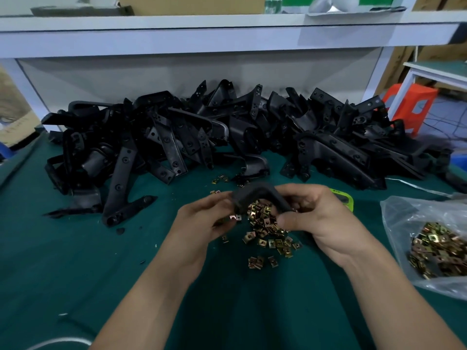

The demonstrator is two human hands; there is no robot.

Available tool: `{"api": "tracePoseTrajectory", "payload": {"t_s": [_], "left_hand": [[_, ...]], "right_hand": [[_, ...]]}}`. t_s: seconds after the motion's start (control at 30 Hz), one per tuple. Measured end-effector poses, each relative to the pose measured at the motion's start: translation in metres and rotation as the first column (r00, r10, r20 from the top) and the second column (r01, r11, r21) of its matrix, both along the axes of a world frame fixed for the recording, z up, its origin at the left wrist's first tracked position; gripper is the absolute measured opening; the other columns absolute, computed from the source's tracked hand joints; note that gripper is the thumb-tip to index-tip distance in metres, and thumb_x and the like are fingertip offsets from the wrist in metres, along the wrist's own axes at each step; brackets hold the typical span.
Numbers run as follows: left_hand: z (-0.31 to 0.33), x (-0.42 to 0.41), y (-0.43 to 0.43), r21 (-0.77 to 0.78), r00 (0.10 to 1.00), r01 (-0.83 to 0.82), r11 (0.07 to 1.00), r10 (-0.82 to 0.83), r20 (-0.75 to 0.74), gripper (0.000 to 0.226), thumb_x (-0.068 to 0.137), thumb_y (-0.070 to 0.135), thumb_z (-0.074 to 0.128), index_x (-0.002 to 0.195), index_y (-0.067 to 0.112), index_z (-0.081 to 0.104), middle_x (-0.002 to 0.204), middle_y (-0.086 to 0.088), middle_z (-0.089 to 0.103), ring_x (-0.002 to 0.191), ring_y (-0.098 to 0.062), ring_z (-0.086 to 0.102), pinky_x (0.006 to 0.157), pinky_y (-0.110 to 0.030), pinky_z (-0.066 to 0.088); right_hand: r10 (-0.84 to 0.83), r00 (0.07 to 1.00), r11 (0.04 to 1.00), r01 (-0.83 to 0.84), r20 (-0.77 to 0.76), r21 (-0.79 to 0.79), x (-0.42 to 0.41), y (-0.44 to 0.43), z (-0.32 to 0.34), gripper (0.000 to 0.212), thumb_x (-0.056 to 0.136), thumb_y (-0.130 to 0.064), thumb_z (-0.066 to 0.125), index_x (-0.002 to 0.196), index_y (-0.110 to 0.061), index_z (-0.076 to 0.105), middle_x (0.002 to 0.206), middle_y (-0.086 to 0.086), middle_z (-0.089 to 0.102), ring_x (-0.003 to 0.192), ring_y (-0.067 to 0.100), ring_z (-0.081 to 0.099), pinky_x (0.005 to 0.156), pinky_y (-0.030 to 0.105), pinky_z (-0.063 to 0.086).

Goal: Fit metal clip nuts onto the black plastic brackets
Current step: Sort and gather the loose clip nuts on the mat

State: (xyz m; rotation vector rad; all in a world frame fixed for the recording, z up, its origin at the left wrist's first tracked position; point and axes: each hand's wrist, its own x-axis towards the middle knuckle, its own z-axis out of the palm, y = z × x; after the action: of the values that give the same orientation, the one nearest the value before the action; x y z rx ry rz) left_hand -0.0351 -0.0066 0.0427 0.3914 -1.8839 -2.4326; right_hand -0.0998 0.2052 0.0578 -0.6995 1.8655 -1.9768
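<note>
Fingers [219,202] of the left hand [202,219] and right hand [317,218] grip the ends of one black bracket [257,193] above the loose nuts [267,229] (one nut [236,218] sits at the left fingertips). Fitting looks under way; next, push it squarely on. Bracket heap [227,130] behind and bag [414,218] rightward lie well apart.

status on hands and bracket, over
Hands: left hand and right hand grip one bracket over loose clip nuts. Nut fit unclear. Behind, bracket heap; bag at right; nothing blocking.

Left hand [202,221] and right hand [318,218] are bare. Left forearm [156,299] and right forearm [379,294] are bare too, uncovered down to the bottom edge of view.
</note>
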Motion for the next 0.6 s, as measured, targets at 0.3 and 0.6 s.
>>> {"api": "tracePoseTrajectory", "payload": {"t_s": [0.3, 0.6], "left_hand": [[-0.002, -0.002, -0.009, 0.328, 0.994, 0.108, 0.938, -0.106, -0.023, 0.052, 0.088, 0.001, 0.057, 0.137, 0.017, 0.063, 0.131, -0.014, 0.066, 0.116, -0.031, 0.066, 0.088, -0.038, 0.062], [0.001, 0.0, -0.014, 0.38, 0.988, 0.151, 0.913, -0.135, -0.069, 0.054, 0.086, -0.003, 0.058, 0.135, 0.02, 0.066, 0.133, -0.027, 0.063, 0.109, -0.029, 0.064, 0.086, -0.035, 0.062]], "right_hand": [[-0.161, 0.748, 0.879, 0.405, -0.644, 0.25, 0.013, -0.021, -0.002, 0.061, 0.068, 0.014, 0.078, 0.092, -0.042, 0.077, 0.108, -0.024, 0.071, 0.12, 0.01, 0.056, 0.104, 0.021, 0.039], [-0.156, 0.674, 0.847, 0.468, -0.722, 0.254, 0.014, -0.022, -0.008, 0.051, 0.067, 0.012, 0.074, 0.078, -0.035, 0.057, 0.11, -0.024, 0.066, 0.123, 0.009, 0.056, 0.095, 0.013, 0.043]]}}
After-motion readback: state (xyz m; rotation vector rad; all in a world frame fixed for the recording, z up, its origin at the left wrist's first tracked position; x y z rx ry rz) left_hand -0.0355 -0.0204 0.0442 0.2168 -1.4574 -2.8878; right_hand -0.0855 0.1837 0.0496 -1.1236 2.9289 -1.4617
